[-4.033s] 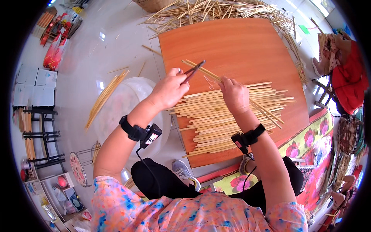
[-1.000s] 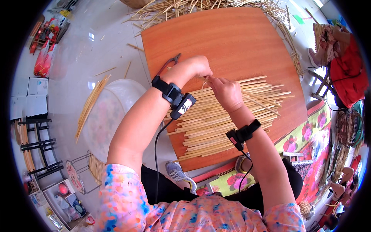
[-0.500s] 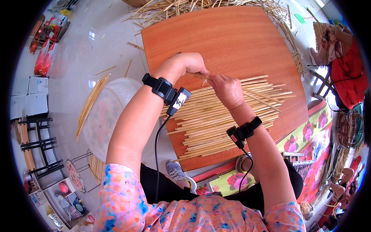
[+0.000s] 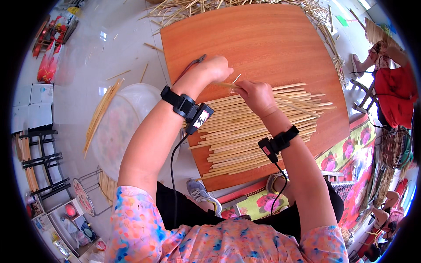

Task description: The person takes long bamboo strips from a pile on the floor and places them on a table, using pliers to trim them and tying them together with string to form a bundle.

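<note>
A mat of pale straw-coloured stalks (image 4: 258, 136) lies on the brown wooden table (image 4: 237, 35), its stalks side by side and bound with thin thread. My right hand (image 4: 257, 97) pinches a stalk (image 4: 226, 85) at the mat's far edge, thumb and fingers closed on it. A light thread (image 4: 237, 78) sticks up just left of those fingertips. My left hand (image 4: 218, 69) is curled closed above the stalk's left end; what its fingers hold is hidden. Beside my left forearm lies a hand tool with red handles and a dark metal head (image 4: 198, 60).
Loose stalks (image 4: 193, 8) heap up behind the table. A bundle of stalks (image 4: 101, 114) rests on a translucent round cover (image 4: 131, 103) at the left. On the right are a person in red (image 4: 394, 94) and a flowered cloth (image 4: 329, 162). Cables hang from both my wrist straps.
My left hand has drawn slightly up and left, away from my right fingers. A gap has opened between the hands, showing the thread. The red-handled tool has come into view.
</note>
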